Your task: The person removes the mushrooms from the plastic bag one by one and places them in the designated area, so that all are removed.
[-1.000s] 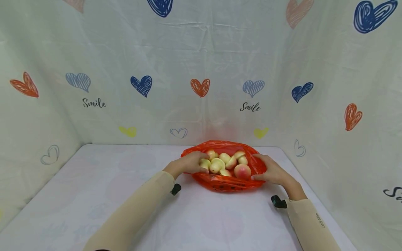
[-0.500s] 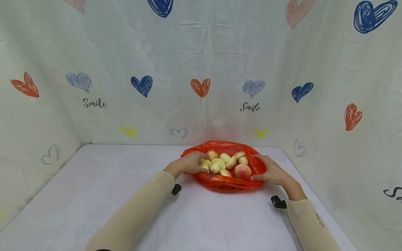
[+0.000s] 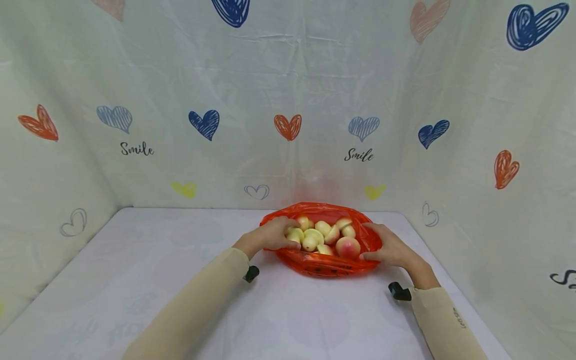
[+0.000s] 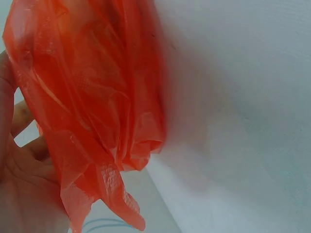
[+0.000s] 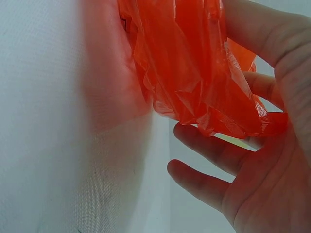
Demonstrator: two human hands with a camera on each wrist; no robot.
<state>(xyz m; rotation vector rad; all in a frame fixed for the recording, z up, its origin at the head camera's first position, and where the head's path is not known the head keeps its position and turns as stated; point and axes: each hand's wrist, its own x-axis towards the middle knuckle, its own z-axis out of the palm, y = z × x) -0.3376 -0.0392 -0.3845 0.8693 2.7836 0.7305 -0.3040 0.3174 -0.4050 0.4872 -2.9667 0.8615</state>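
Observation:
A red plastic bag [image 3: 321,269] lies on the table with its mouth spread wide. Inside sit several pale yellow, rounded fruit-like pieces [image 3: 312,237], their kind unclear, and a pink-and-yellow one resembling a peach [image 3: 348,247]. My left hand [image 3: 272,234] holds the bag's left rim, thumb and fingers reaching over its edge beside the pieces. The right rim is held by my right hand [image 3: 393,245], its thumb towards the front. In the right wrist view, bag film [image 5: 194,73] passes between the thumb and index finger, while other fingers [image 5: 199,184] spread behind it. Some left fingertips are hidden by the bag.
A white table [image 3: 189,290] extends around the bag, mostly to the left and front. White curtains [image 3: 252,75] printed with hearts stand behind it and at both sides. Small dark devices [image 3: 399,291] are worn at my wrists.
The head view shifts very slightly. Both hands and the bag keep their places, and the pieces inside look unmoved.

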